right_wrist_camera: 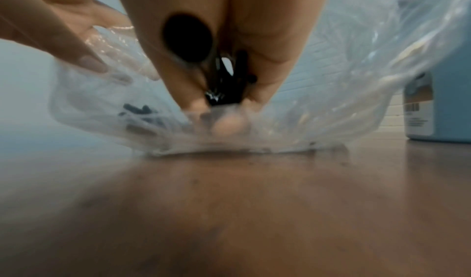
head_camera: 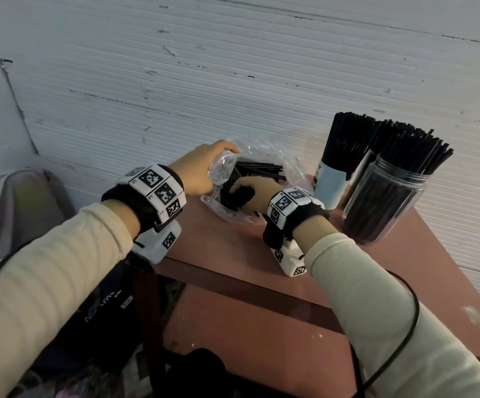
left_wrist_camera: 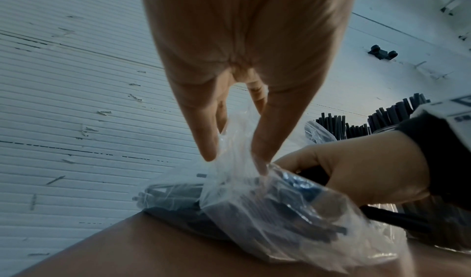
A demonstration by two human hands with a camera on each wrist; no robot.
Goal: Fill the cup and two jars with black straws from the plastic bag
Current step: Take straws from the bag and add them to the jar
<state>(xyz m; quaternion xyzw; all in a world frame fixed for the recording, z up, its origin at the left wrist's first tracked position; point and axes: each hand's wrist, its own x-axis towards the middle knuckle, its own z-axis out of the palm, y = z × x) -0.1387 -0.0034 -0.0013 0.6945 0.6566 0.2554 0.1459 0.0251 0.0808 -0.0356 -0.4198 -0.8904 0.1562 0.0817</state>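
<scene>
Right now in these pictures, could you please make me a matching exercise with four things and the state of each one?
Things:
1. left hand
2. right hand
3. clear jar
4. plastic bag

States:
a. lies on the table, mouth open
b. grips a bundle of black straws
c. holds the bag's rim
d. stands upright, packed with straws

Pairs: 1-c, 2-b, 3-d, 4-a

Both forearms reach forward in pale sleeves, each wrist wearing a marker-covered band. The left hand point(head_camera: 201, 168) pinches the rim of a plastic bag point(head_camera: 287, 168). The right hand point(head_camera: 254, 193), inside it, curls around a bundle of black straws point(head_camera: 233, 193).
</scene>
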